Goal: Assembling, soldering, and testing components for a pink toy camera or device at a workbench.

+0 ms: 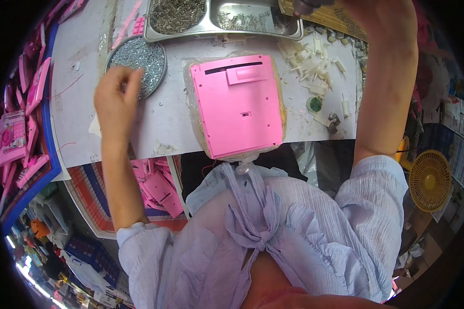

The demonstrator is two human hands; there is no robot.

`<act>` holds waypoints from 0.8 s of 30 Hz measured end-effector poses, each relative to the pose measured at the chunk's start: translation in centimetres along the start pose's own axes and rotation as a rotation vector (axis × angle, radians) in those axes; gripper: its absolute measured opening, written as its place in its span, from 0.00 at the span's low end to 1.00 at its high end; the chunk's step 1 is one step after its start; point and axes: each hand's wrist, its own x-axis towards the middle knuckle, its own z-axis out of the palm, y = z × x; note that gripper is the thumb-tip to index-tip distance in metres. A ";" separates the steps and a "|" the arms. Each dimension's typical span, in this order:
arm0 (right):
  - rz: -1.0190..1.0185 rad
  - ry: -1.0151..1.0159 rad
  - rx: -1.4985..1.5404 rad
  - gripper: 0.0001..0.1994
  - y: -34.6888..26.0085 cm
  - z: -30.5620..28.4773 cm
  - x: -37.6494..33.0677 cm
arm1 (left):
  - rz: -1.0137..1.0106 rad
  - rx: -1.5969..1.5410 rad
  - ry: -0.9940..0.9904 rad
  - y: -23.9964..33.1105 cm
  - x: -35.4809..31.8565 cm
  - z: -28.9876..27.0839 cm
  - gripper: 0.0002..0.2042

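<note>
My left hand is over a round metal dish of small silvery screws. Its thumb and fingertips are drawn together in a pinch at the screws; anything between them is too small to make out. My right arm reaches up to the top edge, where the right hand is mostly cut off and its fingers are hidden. Close to it, a dark tool-like end pokes into view. Between my arms, a flat pink plastic casing with a slot and screw holes lies on a plastic-wrapped pad.
A divided metal tray of small springs and metal parts stands at the back. White plastic pieces and a small green-filled round pot lie right of the casing. Pink parts fill crates at left and below the table. A yellow fan stands right.
</note>
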 end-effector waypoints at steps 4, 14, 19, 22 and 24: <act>-0.014 0.136 0.160 0.20 0.5 4.6 -6.2 | 0.479 -0.092 -0.055 6.7 -4.2 2.1 0.08; -0.128 0.011 0.351 0.16 -1.4 8.4 -12.4 | 0.605 -0.320 -0.118 11.2 -8.2 4.9 0.12; -0.121 0.032 0.397 0.16 -1.4 8.7 -12.2 | 0.639 -0.304 -0.135 11.4 -8.1 4.6 0.12; -0.122 0.021 0.414 0.16 -1.3 8.6 -12.1 | 0.671 -0.282 -0.154 11.1 -8.1 4.5 0.13; -0.118 0.012 0.429 0.16 -1.3 8.6 -12.1 | 0.698 -0.277 -0.158 10.9 -8.1 4.5 0.14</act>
